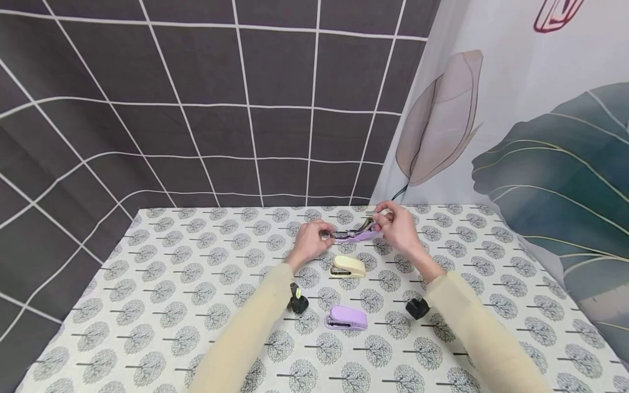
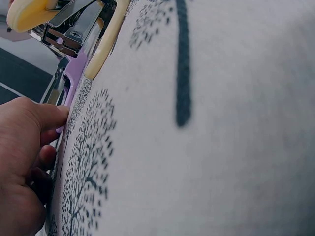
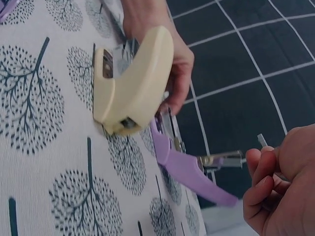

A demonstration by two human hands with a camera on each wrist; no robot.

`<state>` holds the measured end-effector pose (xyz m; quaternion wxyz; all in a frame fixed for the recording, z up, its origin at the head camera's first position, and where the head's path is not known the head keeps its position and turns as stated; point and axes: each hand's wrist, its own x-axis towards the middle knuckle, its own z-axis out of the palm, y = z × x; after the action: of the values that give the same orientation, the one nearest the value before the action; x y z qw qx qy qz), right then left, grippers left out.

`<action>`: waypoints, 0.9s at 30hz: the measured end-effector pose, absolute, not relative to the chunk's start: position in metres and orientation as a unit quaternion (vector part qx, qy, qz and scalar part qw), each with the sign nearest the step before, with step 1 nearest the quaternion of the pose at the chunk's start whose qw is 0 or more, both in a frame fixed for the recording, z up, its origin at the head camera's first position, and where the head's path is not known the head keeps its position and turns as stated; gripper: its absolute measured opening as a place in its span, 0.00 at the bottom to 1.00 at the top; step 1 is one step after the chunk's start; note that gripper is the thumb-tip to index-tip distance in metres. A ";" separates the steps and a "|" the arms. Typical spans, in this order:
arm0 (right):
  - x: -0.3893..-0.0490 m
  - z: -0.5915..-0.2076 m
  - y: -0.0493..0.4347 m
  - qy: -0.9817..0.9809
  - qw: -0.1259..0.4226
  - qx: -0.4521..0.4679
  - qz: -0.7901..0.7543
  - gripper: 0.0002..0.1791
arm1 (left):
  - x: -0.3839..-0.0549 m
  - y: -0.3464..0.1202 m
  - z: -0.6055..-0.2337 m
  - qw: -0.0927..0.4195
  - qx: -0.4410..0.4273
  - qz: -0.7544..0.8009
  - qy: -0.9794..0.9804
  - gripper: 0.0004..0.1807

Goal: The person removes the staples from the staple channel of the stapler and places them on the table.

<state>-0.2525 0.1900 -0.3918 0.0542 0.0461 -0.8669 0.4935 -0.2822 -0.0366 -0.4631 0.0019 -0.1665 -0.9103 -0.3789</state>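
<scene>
An opened purple stapler lies at the back of the table, its metal inner parts raised from the purple base. My left hand grips its left end between thumb and fingers, seen closer in the left wrist view beside the purple base. Just above the stapler's right end, my right hand pinches a small silvery strip, which looks like staples. Most of that strip is hidden by the fingers. A cream-yellow stapler stands in front of the opened one.
Nearer the front edge sits a second purple stapler. A tree-patterned cloth covers the table. Behind it hangs a dark gridded curtain, with a leaf-printed curtain to the right. Black wrist mounts hang under both sleeves.
</scene>
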 end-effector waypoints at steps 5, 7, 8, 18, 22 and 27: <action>-0.252 -0.391 0.201 -0.863 0.044 0.027 0.502 0.10 | -0.283 -0.037 -0.463 0.004 -0.164 -0.378 -0.911 0.16; -0.253 -0.392 0.206 -0.861 0.042 0.020 0.507 0.10 | -0.283 -0.037 -0.463 0.004 -0.166 -0.378 -0.911 0.16; -0.253 -0.392 0.208 -0.861 0.042 0.019 0.507 0.10 | -0.283 -0.037 -0.463 0.004 -0.167 -0.378 -0.911 0.16; -0.253 -0.401 0.232 -0.866 0.047 0.009 0.497 0.10 | -0.282 -0.037 -0.462 0.009 -0.170 -0.374 -0.911 0.16; -0.252 -0.406 0.239 -0.870 0.040 -0.002 0.491 0.08 | -0.282 -0.037 -0.462 0.012 -0.170 -0.372 -0.913 0.16; -0.252 -0.413 0.246 -0.885 0.040 0.000 0.464 0.07 | -0.282 -0.036 -0.463 0.015 -0.172 -0.371 -0.912 0.16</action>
<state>-0.2522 0.2456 -0.4132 0.0400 0.0000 -0.8850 0.4639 -0.2819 -0.0363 -0.4628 0.0147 -0.1717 -0.9125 -0.3711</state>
